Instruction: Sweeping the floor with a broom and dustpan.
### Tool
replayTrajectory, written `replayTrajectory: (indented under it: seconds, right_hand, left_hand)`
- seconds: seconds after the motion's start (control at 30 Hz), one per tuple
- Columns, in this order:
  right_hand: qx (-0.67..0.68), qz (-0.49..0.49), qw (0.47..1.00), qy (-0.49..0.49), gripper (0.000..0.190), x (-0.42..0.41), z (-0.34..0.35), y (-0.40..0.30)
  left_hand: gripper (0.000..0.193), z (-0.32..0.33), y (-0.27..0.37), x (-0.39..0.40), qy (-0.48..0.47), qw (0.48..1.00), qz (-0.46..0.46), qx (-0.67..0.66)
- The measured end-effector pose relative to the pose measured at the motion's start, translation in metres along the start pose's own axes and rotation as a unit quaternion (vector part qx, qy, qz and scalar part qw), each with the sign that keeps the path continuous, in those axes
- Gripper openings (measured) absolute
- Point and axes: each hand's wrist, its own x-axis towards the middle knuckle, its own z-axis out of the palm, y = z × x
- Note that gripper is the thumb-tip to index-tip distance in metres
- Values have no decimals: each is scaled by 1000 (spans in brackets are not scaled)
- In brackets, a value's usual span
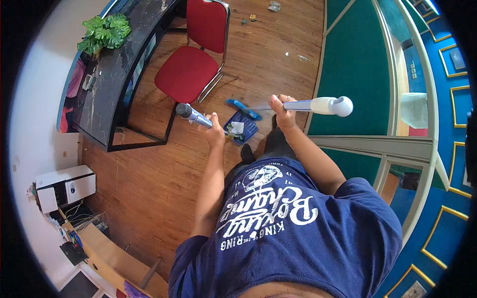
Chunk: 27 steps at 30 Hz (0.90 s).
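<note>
My left hand (215,131) is closed around the handle of a dustpan, whose dark grey end cap points up and left. The blue plastic dustpan (249,128) lies near my feet with crumpled white paper (237,128) and other litter in it. My right hand (283,111) grips the pale broom handle (298,105), which ends in a white, rounded hanging cap. Down at the floor, the blue broom head (244,108) is over or against the dustpan's far edge; whether they touch is unclear.
A red chair (187,74) stands ahead beside a black marble-look desk (108,87) bearing a green plant (105,33). Litter (274,6) is scattered on the wooden floor farther ahead. A green partition (354,70) runs along the right. A wooden desk (119,253) is at lower left.
</note>
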Motion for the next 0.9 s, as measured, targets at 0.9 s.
replayTrajectory:
  seconds: [0.9]
  right_hand:
    - [-76,-135,988,20,36,68,-125,-28]
  left_hand:
    - [39,81,57,49,-26,991,-77,-103]
